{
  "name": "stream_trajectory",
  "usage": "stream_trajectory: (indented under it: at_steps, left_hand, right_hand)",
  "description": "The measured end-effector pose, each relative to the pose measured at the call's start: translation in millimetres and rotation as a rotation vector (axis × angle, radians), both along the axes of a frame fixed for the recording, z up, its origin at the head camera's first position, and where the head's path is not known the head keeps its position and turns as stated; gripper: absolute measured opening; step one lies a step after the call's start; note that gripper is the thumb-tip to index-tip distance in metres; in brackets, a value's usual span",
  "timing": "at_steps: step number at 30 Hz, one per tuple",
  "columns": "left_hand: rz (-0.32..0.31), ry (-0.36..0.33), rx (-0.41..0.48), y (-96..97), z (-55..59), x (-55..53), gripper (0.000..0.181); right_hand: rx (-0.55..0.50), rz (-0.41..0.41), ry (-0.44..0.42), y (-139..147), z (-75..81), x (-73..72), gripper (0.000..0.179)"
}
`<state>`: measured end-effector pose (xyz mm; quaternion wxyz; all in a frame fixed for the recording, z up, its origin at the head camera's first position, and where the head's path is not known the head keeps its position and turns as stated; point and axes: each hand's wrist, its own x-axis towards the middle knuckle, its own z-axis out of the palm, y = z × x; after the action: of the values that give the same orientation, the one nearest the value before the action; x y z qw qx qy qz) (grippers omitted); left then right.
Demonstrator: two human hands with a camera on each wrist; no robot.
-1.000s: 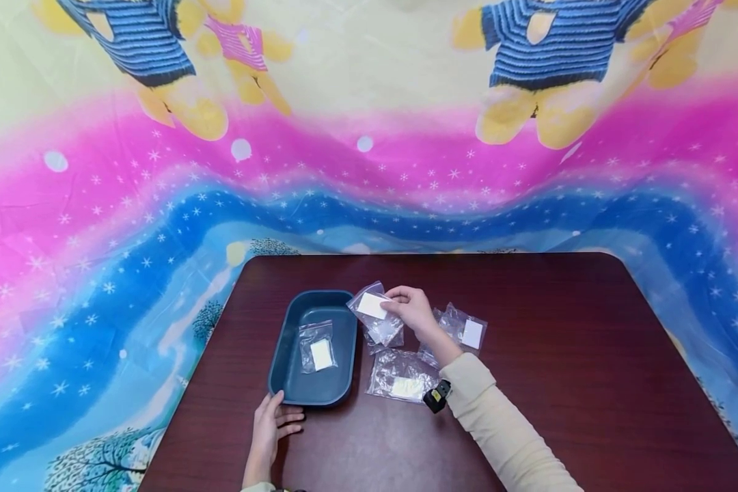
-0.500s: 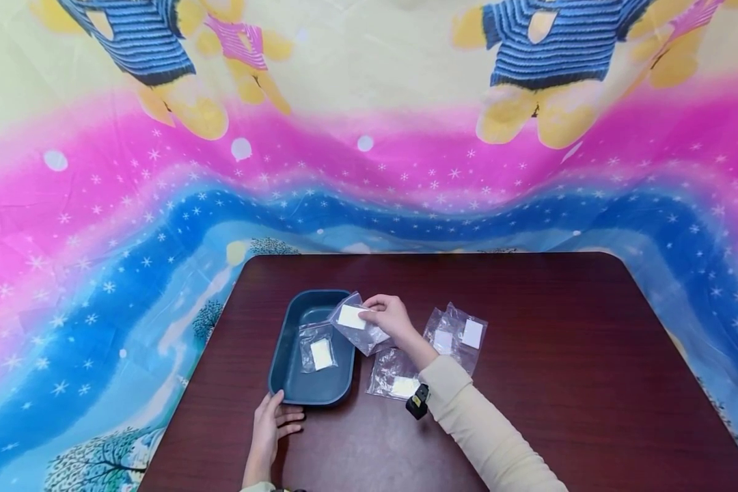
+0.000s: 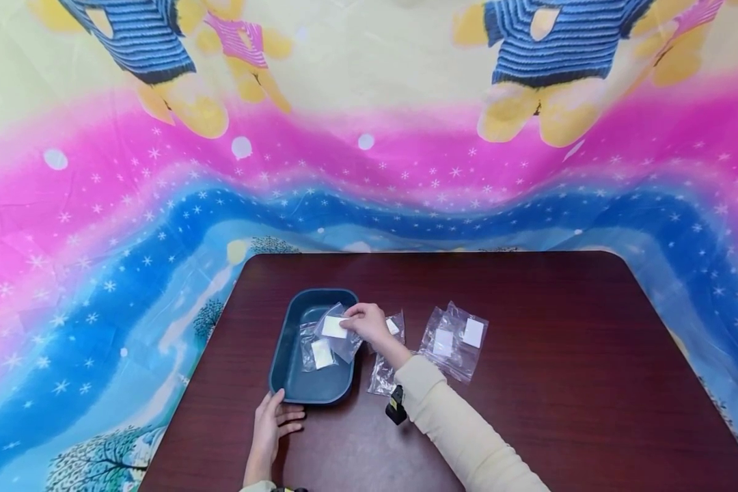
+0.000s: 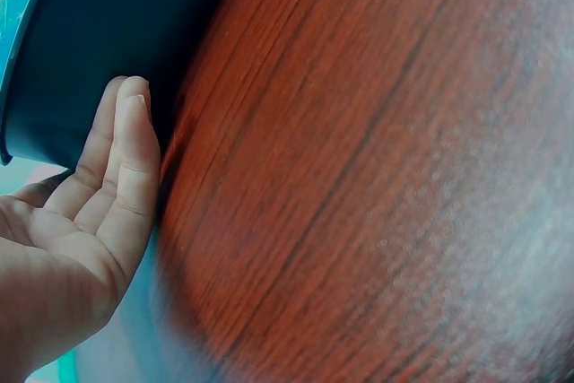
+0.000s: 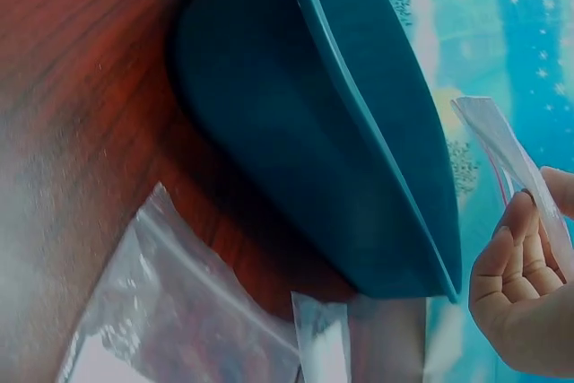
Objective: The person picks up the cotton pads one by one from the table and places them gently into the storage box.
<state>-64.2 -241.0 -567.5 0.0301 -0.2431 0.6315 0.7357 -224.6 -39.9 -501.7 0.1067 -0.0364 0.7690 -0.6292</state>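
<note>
Behind everything, a huge printed cloth [image 3: 369, 157] is hanging, showing off pink and blue waves, snowflakes and yellow bears wearing striped tops. Next size down, a dark reddish-brown worktop [image 3: 559, 328] with wood grain is filling most of the lower half. On its left side a deep blue-green container [image 3: 307, 384] is sitting flat, rounded corners and all. A cream sleeve [image 3: 467, 430] is reaching in from the lower right.

Over to the right, a couple of clear bags [image 3: 452, 342] are lying on the worktop and overlapping each other. More clear plastic [image 3: 383, 376] is peeking out around the right forearm, but the arm is hiding too much for me to count bags there. The left hand [image 3: 269, 427] is staying at the container's near left corner, its fingers pretty straight and resting against the outside wall, so they're not clamping anything. The right hand [image 3: 371, 324] is pinching the held bag [image 3: 347, 347] between thumb and fingers, and that one's hanging over the container. Below it, another bag [image 3: 307, 357] is lying inside, partly covered.

Smallest stuff: a black gadget [image 3: 396, 408] is riding on the right wrist, and a white rectangle [image 3: 335, 327] is showing on the held bag.
</note>
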Motion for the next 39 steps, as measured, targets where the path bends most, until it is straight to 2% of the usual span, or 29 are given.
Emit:
stream_trajectory:
  at_steps: [6, 10, 17, 20, 24, 27, 34, 39]
  left_hand:
    - [0.004, 0.004, 0.0, 0.2, -0.4, -0.2, 0.048]
    - [0.005, 0.008, 0.002, 0.0, -0.6, 0.3, 0.049]
    - [0.004, 0.005, 0.007, 0.3, -0.8, 0.5, 0.047]
    - [0.006, 0.005, 0.007, 0.5, -0.6, 0.2, 0.047]
    - [0.002, 0.005, 0.005, 0.5, -0.3, 0.0, 0.048]
    - [0.003, 0.007, 0.0, 0.8, 0.2, 0.1, 0.047]
    - [-0.003, 0.01, -0.002, 1.1, 0.1, 0.2, 0.048]
    - [0.005, 0.009, 0.004, 1.1, -0.4, 0.2, 0.045]
  right_hand:
    - [0.032, 0.01, -0.017, -11.6, -2.4, 4.0, 0.013]
    - [0.087, 0.023, 0.016, -19.4, -5.1, 6.5, 0.014]
    - [0.131, 0.091, 0.027, -22.9, -9.0, 11.3, 0.027]
    - [0.189, 0.117, 0.062, -21.0, -8.7, 12.2, 0.035]
    - [0.308, 0.127, 0.169, -16.2, -4.1, 13.2, 0.042]
    - [0.345, 0.134, 0.227, -10.9, -0.1, 13.2, 0.043]
    - [0.254, 0.127, 0.178, 4.0, 8.1, 12.7, 0.038]
    - [0.126, 0.107, 0.133, 17.7, 12.8, 12.2, 0.034]
